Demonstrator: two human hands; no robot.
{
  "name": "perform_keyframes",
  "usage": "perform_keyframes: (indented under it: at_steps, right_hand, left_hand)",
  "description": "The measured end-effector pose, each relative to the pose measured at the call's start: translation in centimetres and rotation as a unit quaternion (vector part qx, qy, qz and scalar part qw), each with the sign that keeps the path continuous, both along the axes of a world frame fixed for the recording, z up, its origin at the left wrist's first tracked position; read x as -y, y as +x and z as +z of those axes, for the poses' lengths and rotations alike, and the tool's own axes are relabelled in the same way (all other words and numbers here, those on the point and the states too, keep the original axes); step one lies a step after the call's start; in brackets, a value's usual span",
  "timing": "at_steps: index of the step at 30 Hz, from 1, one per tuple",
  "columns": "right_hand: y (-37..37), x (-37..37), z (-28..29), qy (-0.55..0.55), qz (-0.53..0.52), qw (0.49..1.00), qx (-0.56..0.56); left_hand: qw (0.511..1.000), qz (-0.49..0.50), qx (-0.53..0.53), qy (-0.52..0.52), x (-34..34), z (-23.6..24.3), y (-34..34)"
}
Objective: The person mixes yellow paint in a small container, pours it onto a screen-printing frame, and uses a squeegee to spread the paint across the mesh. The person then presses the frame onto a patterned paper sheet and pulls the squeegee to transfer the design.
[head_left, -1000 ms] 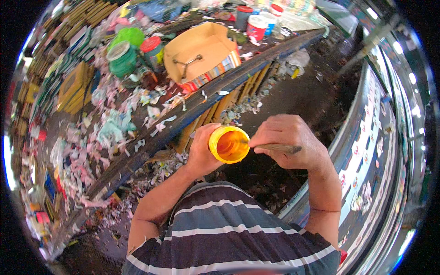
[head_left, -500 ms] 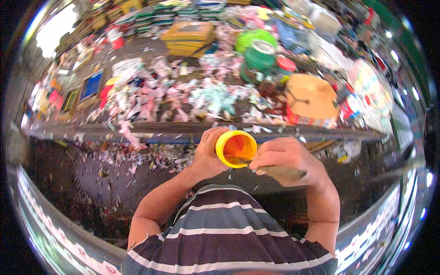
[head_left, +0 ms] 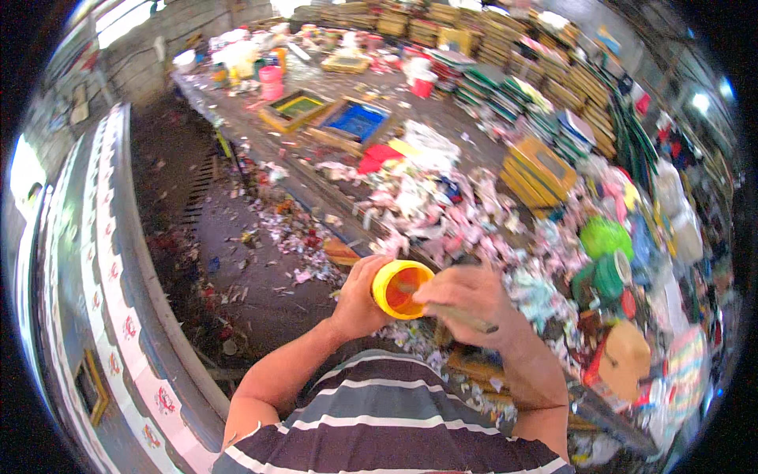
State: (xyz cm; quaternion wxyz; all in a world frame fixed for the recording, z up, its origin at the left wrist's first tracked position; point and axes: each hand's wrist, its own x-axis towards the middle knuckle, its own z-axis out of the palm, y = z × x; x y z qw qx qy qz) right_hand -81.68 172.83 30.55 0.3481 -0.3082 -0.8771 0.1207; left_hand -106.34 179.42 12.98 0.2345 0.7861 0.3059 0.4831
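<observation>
My left hand [head_left: 362, 302] is wrapped round the side of a yellow plastic jar [head_left: 380, 294], whose open mouth tilts up toward me. Orange-red colour coats the inside of the jar. Over the right side of its rim, my right hand [head_left: 467, 304] grips a slim, flat stick [head_left: 476, 321]. One end of the stick sticks out below my fingers, and the other reaches into the jar, where its tip is blurred.
Past the jar, a long table holds heaped rags [head_left: 442, 189], a blue-meshed frame [head_left: 357, 122], stacked wooden frames [head_left: 541, 170] and a green container [head_left: 604, 278]. At left runs a long bench with printed white fabric pieces [head_left: 110, 268]. Scraps litter the floor [head_left: 260, 292].
My view has swung left, bringing the left bench and the table's far end into sight. Both hands still hold the jar and the stick; the stick has shifted slightly within the jar.
</observation>
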Motion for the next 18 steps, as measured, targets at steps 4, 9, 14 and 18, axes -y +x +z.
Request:
perform_keyframes:
  at_steps: [4, 9, 14, 18]
  right_hand:
    - [-3.7, -5.8, -0.2, -0.072, 0.077, 0.994, 0.029]
    - [-9.9, -11.7, -2.5, -0.039, 0.168, 0.984, -0.035]
    - [-11.8, -18.6, -1.7, -0.078, 0.233, 0.969, 0.020]
    - [-16.5, -22.3, -3.5, -0.058, 0.298, 0.951, -0.054]
  left_hand:
    - [0.997, 0.076, 0.012, -0.032, -1.3, -0.7, -5.9]
    - [0.984, 0.172, 0.024, -0.031, -2.4, -2.1, -9.7]
    - [0.968, 0.238, 0.040, -0.064, -3.7, -2.7, -12.7]
    - [0.957, 0.288, 0.025, -0.014, -7.1, -2.9, -14.9]
